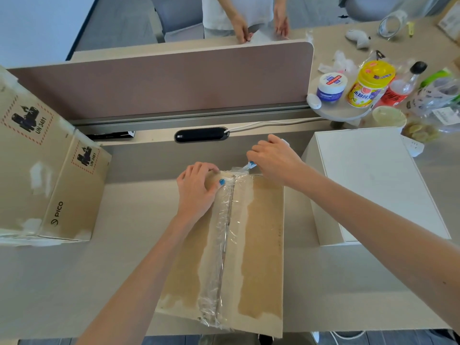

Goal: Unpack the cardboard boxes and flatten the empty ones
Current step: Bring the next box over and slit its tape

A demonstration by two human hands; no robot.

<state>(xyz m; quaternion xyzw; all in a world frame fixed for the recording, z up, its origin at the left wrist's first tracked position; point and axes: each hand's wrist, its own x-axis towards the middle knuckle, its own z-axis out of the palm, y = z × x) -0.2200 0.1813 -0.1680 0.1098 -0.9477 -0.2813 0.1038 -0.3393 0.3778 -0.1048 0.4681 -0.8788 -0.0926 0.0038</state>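
Observation:
A brown cardboard box lies in front of me on the desk, its top seam covered by wrinkled clear tape. My left hand presses on the far left of the box top, thumb beside the seam. My right hand grips a small blue-and-white cutter whose tip meets the tape at the far end of the seam. A second cardboard box, printed PICO and UN 3481, stands at the left.
A white box sits to the right of the cardboard box. A pink desk divider runs across the back; another person's hands rest beyond it. Jars, bottles and bags crowd the back right. A black cable port lies behind my hands.

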